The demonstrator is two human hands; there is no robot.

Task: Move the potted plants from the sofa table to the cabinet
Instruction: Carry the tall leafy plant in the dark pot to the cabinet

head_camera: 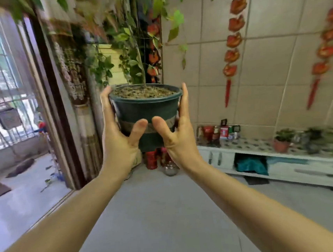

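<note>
Green pot (pixel 146 109): we're clamping it between left hand (pixel 120 138) and right hand (pixel 179 132), keeping it upright, cabinet (pixel 286 155) far right.

No text, label, brand or number can be read anywhere here. The red and white cans and bottles (pixel 221 132) standing at the back of the long white cabinet (pixel 276 156) carry printed labels, but they are too small and blurred to make out. The strings of red hanging ornaments (pixel 233 46) on the tiled wall show no legible characters. The dark green plastic pot (pixel 146 109) has a plain greyish band with no writing visible.
</note>
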